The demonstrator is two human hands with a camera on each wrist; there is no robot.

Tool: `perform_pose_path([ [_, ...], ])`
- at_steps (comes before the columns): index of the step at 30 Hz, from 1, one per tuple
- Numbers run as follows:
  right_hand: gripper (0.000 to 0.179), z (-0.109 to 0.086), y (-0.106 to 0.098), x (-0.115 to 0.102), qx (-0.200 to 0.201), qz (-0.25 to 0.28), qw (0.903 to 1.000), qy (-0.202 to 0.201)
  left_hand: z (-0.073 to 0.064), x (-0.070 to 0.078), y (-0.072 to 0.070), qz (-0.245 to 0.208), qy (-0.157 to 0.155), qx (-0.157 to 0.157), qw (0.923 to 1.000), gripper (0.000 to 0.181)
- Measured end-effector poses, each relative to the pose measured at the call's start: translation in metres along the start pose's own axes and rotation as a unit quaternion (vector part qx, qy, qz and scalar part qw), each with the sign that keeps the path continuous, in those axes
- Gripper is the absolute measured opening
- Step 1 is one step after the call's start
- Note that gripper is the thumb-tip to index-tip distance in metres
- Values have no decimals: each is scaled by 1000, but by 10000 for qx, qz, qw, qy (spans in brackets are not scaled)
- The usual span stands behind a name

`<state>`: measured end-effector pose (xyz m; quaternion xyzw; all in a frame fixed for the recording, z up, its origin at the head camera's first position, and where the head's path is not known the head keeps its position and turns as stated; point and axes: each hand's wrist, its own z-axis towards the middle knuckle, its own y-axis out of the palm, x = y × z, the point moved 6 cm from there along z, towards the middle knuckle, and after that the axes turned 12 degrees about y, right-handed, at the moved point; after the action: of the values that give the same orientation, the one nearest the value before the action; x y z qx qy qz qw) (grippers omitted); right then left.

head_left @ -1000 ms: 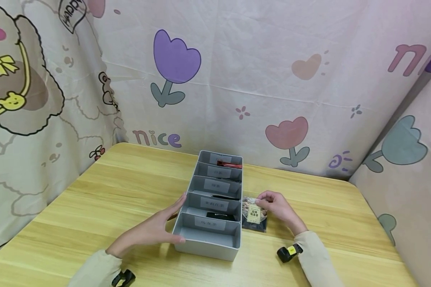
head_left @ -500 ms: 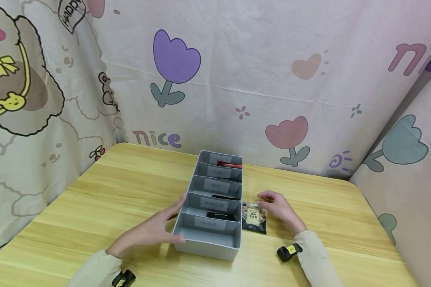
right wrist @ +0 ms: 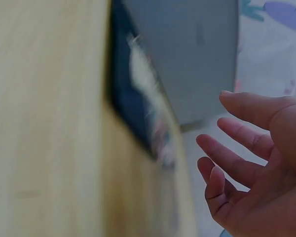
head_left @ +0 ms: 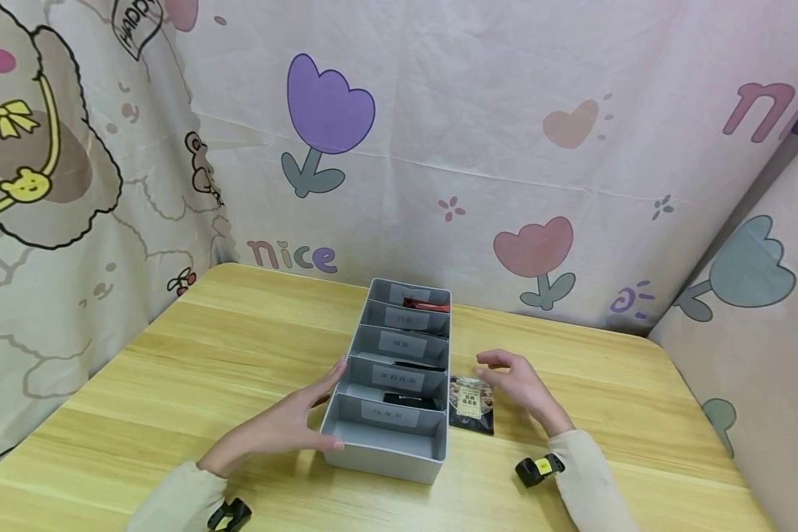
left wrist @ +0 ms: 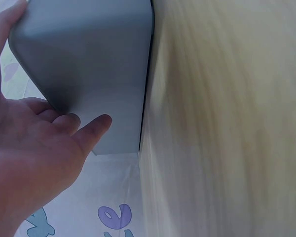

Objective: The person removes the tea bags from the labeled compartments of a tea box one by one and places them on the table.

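A long grey divided box stands on the table, with a paper label in each compartment. My left hand rests against its left side, thumb at the front corner and fingers spread along the wall. In the left wrist view the fingertips touch the grey side. A dark tea packet with a pale label lies flat beside the box's right side. Just to the right of that packet hovers my right hand, its fingers loosely bent and holding nothing. The right wrist view shows a gap between the fingers and the packet.
Red packets lie in the farthest compartment, and a black packet in the second from the front. The nearest compartment's bare floor shows. A printed curtain hangs behind the wooden table.
The right hand's fingers have let go of the packet's top edge, and the packet lies slightly nearer the front. The left hand and the box have stayed put.
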<state>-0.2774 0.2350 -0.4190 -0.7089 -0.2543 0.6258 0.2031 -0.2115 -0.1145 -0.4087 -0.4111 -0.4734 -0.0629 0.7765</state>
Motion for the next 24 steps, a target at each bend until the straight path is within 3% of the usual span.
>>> perform_pose_path([
  [15, 30, -44, 8, -64, -258, 50, 9969, -747, 0, 1, -1, 8, 12, -8, 10000, 111],
  [24, 24, -53, 18, -74, -58, 47, 9940, -1093, 0, 2, -1, -30, 66, 3, 10000, 111],
])
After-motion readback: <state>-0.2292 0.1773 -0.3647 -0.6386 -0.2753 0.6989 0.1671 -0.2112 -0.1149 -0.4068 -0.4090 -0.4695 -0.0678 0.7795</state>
